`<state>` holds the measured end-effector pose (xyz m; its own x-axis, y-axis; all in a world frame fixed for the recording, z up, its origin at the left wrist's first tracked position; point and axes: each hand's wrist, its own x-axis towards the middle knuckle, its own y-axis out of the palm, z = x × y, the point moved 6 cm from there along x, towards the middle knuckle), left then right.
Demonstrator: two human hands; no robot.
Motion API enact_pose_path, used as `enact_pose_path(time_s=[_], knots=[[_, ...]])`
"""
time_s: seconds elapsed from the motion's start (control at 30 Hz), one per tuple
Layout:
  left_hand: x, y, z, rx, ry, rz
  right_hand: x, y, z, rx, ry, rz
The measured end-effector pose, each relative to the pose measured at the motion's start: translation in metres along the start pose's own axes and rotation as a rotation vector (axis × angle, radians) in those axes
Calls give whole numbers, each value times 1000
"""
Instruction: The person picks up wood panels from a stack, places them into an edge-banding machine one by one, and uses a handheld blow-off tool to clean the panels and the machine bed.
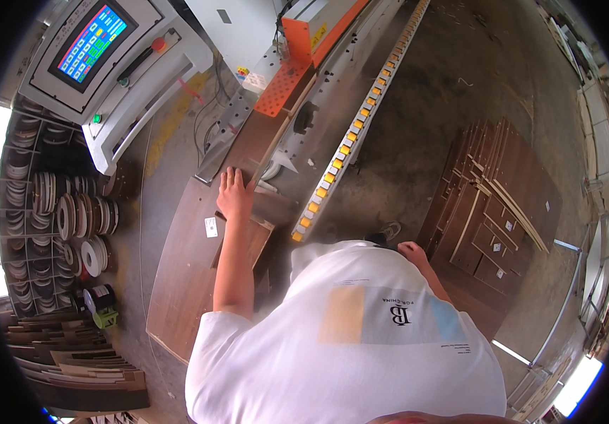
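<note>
My left hand [235, 194] lies flat with its fingers stretched out, on or right beside the end of a brown wood-grain panel [251, 145] that runs under the orange guard [283, 88] of a long machine. Below that hand is a larger brown board [188, 265] bearing a white label [211, 227]. Smaller brown pieces [256, 244] sit beside my left forearm. My right hand [410, 250] is low at my right side, near the stacked panels but apart from them. Its fingers are mostly hidden, and nothing shows in it.
A rail with yellow rollers [338, 164] runs along the machine. A control panel with a lit screen [92, 46] stands at the far left. Edging rolls [89, 215] fill a rack on the left. Stacked brown panels [492, 212] lie to the right on the concrete floor.
</note>
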<state>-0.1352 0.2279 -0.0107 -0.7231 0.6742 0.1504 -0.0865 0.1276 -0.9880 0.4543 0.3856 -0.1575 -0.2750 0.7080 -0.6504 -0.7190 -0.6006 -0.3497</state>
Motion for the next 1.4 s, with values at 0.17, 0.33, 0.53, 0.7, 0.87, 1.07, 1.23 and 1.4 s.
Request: enact_pose_path(time_s=[0.17,0.33,0.53,0.7,0.87,1.07,1.23,1.4], knots=[[37,2,-38,-9,22,0,-17,-3,22,11,1,30],[73,10,-69,-33,42,-24,-20,-4,20,59,-22,48],[107,19,-112,-121,254,-177,-30,-21,-26,19,-3,-19],[59,3,-229,-427,531,-28,-37,-39,-134,231,178,-143],[12,49,-287,-376,477,320,-75,-60,-148,462,306,-280],[-6,43,-311,-210,419,305,-89,-103,-156,490,297,-422],[-7,28,-330,-111,312,437,-37,-146,-222,503,308,-455],[-2,41,-330,34,248,471,31,-232,-279,365,389,-546]])
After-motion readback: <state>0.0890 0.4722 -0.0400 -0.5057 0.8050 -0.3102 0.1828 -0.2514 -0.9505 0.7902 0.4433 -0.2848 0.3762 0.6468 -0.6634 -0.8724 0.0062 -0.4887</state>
